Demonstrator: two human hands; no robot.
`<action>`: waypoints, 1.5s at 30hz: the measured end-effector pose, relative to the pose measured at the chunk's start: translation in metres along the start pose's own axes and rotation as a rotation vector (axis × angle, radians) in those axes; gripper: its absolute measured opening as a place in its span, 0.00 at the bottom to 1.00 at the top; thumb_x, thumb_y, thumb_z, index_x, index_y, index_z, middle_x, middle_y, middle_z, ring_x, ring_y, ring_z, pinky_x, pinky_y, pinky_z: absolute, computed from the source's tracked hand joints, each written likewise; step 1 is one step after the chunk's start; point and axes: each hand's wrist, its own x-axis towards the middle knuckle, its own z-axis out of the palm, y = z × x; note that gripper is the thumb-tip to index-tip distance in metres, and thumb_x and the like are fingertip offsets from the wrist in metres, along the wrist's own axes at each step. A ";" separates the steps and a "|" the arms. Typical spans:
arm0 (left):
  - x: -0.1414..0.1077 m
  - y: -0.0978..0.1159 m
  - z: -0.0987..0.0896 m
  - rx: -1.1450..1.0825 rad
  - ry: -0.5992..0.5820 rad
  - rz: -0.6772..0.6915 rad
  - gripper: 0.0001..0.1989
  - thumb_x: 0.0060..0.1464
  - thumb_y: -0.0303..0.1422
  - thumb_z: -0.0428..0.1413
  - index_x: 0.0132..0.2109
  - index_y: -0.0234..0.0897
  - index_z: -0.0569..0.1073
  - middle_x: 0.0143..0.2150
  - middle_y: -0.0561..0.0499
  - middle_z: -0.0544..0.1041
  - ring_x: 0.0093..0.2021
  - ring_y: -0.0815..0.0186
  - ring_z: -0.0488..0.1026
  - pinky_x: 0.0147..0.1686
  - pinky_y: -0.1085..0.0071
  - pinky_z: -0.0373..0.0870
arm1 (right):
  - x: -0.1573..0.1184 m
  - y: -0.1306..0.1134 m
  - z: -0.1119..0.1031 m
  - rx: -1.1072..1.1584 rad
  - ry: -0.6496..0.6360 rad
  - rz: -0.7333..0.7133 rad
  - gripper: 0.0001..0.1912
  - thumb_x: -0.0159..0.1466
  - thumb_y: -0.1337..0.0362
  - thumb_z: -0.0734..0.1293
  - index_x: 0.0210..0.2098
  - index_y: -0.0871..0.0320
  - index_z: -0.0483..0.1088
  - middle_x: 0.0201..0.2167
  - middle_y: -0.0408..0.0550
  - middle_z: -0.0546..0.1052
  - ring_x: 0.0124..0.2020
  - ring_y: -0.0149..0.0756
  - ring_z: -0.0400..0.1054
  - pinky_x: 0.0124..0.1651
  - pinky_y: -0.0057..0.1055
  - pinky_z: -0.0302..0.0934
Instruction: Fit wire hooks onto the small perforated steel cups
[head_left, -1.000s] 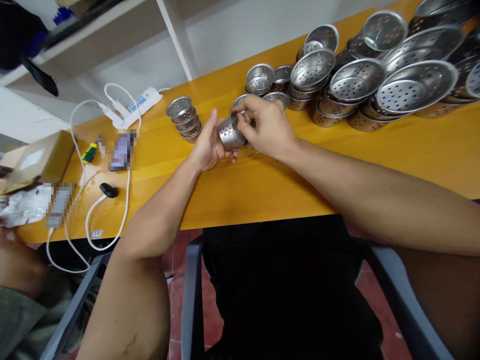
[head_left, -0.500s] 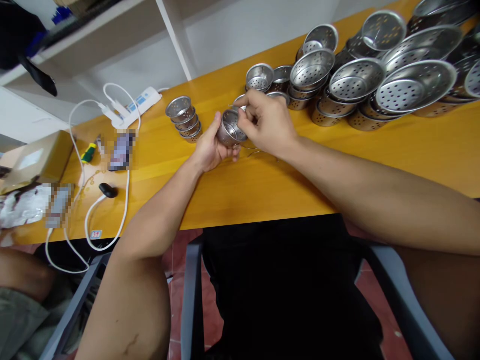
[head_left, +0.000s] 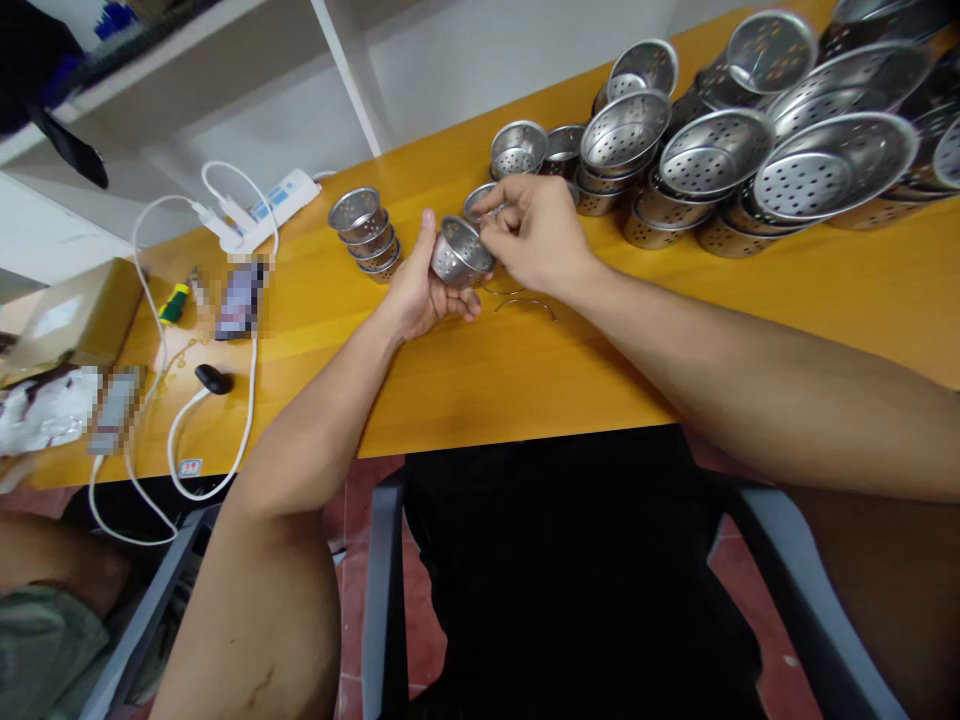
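A small perforated metal cup (head_left: 459,255) is tilted in my left hand (head_left: 421,285), thumb up along its side and fingers under it. At the cup's right rim, the thumb and fingers of my right hand (head_left: 536,235) are pinched together. What they hold, if anything, is hidden. Just below my right hand, a thin curved wire (head_left: 529,301) lies on the table. A stack of similar small cups (head_left: 367,235) stands left of my left hand. Another cup (head_left: 474,203) is partly covered behind my right hand.
Nested perforated metal cups (head_left: 712,165) of larger sizes crowd the table's (head_left: 465,390) back right. On the left are a white power strip (head_left: 281,210) with cables, a phone (head_left: 240,300), a yellow-green tool (head_left: 174,304) and a cardboard box (head_left: 79,315). Another person's leg (head_left: 56,560) shows lower left.
The cup has turned in my left hand, so more of its outer side now faces me. My right hand remains at its rim. More of the wire on the table shows.
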 end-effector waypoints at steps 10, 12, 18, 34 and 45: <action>-0.004 0.008 0.006 -0.007 0.031 -0.048 0.53 0.78 0.78 0.37 0.73 0.40 0.82 0.51 0.42 0.95 0.34 0.59 0.92 0.33 0.68 0.86 | -0.005 -0.021 0.001 -0.020 0.059 0.045 0.17 0.72 0.51 0.87 0.45 0.45 0.78 0.23 0.37 0.76 0.23 0.41 0.72 0.27 0.42 0.69; -0.002 0.006 0.004 -0.018 0.027 -0.047 0.54 0.78 0.79 0.37 0.73 0.40 0.82 0.48 0.43 0.94 0.34 0.58 0.93 0.32 0.68 0.85 | -0.006 -0.020 0.002 -0.035 0.060 0.042 0.18 0.72 0.48 0.87 0.45 0.44 0.79 0.23 0.37 0.75 0.23 0.42 0.73 0.29 0.43 0.71; -0.002 0.004 0.000 -0.016 0.000 -0.038 0.54 0.77 0.80 0.40 0.73 0.40 0.82 0.48 0.41 0.95 0.42 0.55 0.95 0.41 0.66 0.91 | -0.003 -0.018 0.002 -0.002 0.010 0.082 0.16 0.70 0.53 0.87 0.44 0.45 0.78 0.24 0.39 0.77 0.23 0.41 0.70 0.29 0.44 0.70; -0.005 0.009 0.010 -0.090 0.087 0.026 0.46 0.81 0.74 0.42 0.65 0.40 0.83 0.50 0.45 0.94 0.26 0.67 0.86 0.28 0.71 0.84 | 0.000 -0.026 -0.007 0.088 -0.038 0.048 0.18 0.67 0.49 0.88 0.43 0.44 0.79 0.22 0.37 0.73 0.25 0.38 0.63 0.32 0.42 0.59; -0.009 0.005 0.011 -0.063 0.090 0.007 0.43 0.82 0.73 0.40 0.68 0.46 0.81 0.50 0.46 0.92 0.42 0.57 0.95 0.36 0.69 0.88 | -0.006 -0.041 -0.009 0.190 -0.075 0.019 0.15 0.69 0.54 0.88 0.41 0.43 0.80 0.22 0.37 0.69 0.24 0.36 0.58 0.32 0.42 0.60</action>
